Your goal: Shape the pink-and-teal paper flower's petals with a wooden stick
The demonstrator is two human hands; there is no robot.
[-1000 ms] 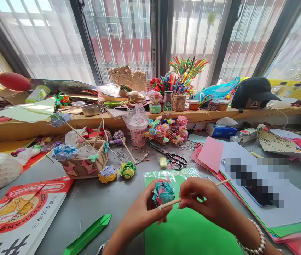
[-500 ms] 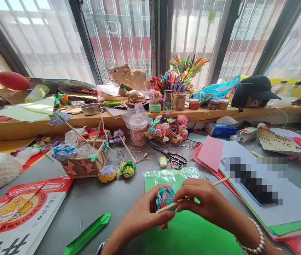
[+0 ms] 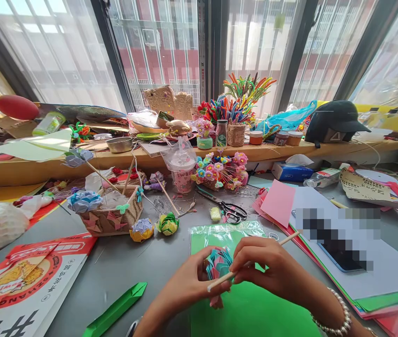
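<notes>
My left hand (image 3: 193, 276) is curled around a folded paper flower (image 3: 219, 263) in teal and pink, its thumb along the near side. A thin wooden stick (image 3: 221, 281) slants across the front of the flower, with a whitish tip at its lower left end. My right hand (image 3: 267, 264), a beaded bracelet at its wrist, pinches that stick between thumb and fingers; the far end pokes out beyond the knuckles. Both hands are above green paper (image 3: 251, 309) in a clear sleeve. My right palm is hidden.
Black scissors (image 3: 232, 211) lie behind the green paper. Two paper flowers (image 3: 168, 224) sit by a cardboard basket (image 3: 109, 220). A folded green paper strip (image 3: 116, 309) is at front left. Stacked paper (image 3: 377, 281) bears a phone (image 3: 342, 252) on the right.
The stick's whitish tip has shifted slightly down and right, and its far end a little left and up. Both hands keep their hold, and the flower is nearly unmoved.
</notes>
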